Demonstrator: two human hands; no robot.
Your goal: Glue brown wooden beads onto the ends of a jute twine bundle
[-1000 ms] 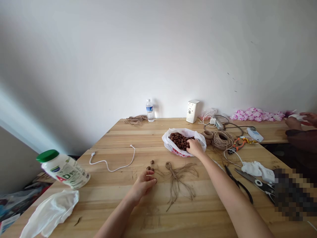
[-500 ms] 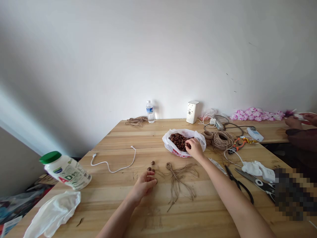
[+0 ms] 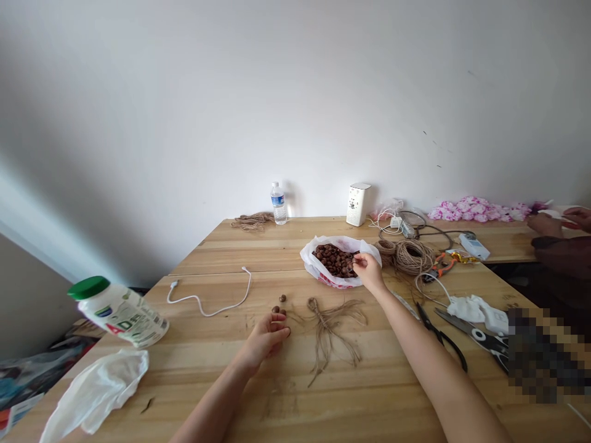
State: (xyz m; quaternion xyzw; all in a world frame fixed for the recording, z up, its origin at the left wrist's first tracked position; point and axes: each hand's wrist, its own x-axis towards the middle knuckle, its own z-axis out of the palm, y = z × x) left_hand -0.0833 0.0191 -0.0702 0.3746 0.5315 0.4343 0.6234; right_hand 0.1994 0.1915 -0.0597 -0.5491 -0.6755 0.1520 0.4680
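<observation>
My right hand point(image 3: 369, 271) is over the right side of a white plastic bag point(image 3: 310, 268) heaped with brown nut-like beads point(image 3: 333, 257). Its thumb and fingertips are pinched together at the heap; a bead seems to be between them, but it is mostly hidden. My left hand point(image 3: 266, 338) rests low on the table with curled fingers, and a dark bit of a brown bead shows at its thumb tip. Just beyond its fingers lie a few loose brown beads point(image 3: 282, 298). Between the hands sits a knotted bundle of twine point(image 3: 325, 326), looped at the top, its strands spread out.
Twine coils point(image 3: 414, 256), orange-handled pliers point(image 3: 441, 268), black scissors point(image 3: 441, 338) and larger shears point(image 3: 475, 335) lie to the right. A white bottle with green lid point(image 3: 122, 314), a cable point(image 3: 203, 311) and a water bottle point(image 3: 278, 203) stand or lie leftward. Another person's hands point(image 3: 547, 224) work at far right.
My right hand has lifted slightly from the heap, fingertips still pinched. The left hand stays near the loose beads with its fingers curled. The whole view has shifted slightly.
</observation>
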